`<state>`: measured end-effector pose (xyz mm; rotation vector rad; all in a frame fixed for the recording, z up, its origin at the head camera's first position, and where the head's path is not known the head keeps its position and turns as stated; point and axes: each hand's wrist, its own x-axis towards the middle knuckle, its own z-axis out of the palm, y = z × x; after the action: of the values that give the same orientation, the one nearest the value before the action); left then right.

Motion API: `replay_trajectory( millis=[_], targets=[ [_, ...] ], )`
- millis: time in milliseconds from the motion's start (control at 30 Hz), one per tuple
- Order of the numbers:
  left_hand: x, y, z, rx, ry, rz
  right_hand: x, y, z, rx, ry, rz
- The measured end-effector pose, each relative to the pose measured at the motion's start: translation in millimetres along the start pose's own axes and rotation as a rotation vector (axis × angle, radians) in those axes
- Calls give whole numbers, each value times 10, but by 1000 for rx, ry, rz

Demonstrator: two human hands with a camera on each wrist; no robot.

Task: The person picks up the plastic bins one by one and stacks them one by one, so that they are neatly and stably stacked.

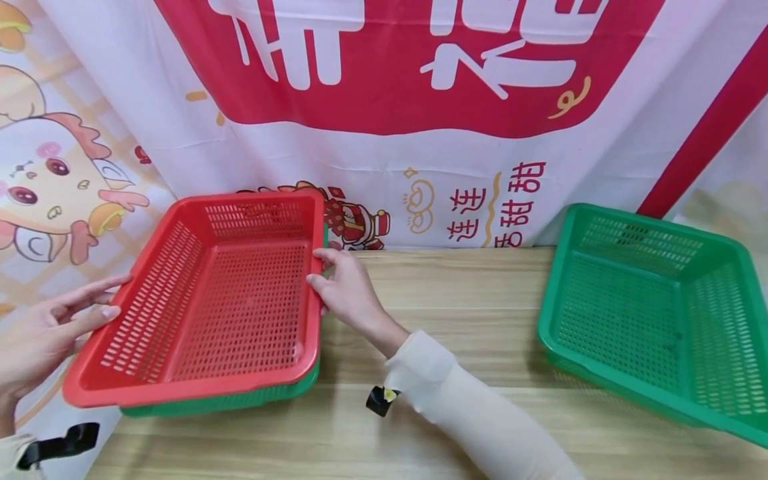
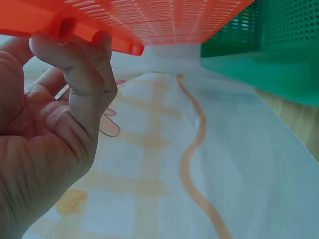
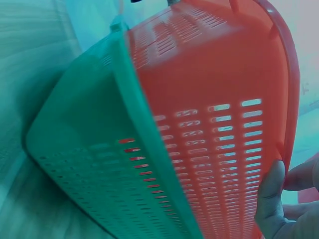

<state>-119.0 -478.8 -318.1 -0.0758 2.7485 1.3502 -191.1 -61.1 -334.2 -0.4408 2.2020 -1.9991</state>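
Note:
A red plastic basket (image 1: 252,300) with slotted walls is at the left of the table, partly nested in a green basket (image 1: 264,395) below it. My left hand (image 1: 45,337) holds its left rim, thumb on top and fingers beneath. On the opposite side, my right hand (image 1: 348,287) pinches the right rim. The right wrist view shows the red wall (image 3: 209,74) rising well above the green basket's rim (image 3: 134,104). From the left wrist view, the red basket's underside (image 2: 169,22) sticks out past the green wall (image 2: 269,74). Most of the lower basket is hidden.
Another green basket (image 1: 624,320) stands on the right of the wooden table (image 1: 456,293). Behind the table hangs a printed red and white cloth (image 1: 390,153). A cartoon-patterned cloth (image 1: 60,160) hangs at the left, beside the table's edge.

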Motion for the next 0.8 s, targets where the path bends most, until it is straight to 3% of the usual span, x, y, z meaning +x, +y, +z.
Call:
replay_trajectory(
  millis=[167, 367, 667, 800],
  targets=[
    [16, -65, 14, -57, -40, -17, 13, 102, 55, -20, 5, -8],
    [62, -156, 102, -3, -58, -93, 16, 213, 102, -55, 11, 8],
    [121, -330, 158, 7, -61, -41, 17, 336, 155, -73, 14, 37],
    [135, -402, 188, -12, -70, -62, 13, 365, 172, -72, 15, 42]
  ],
)
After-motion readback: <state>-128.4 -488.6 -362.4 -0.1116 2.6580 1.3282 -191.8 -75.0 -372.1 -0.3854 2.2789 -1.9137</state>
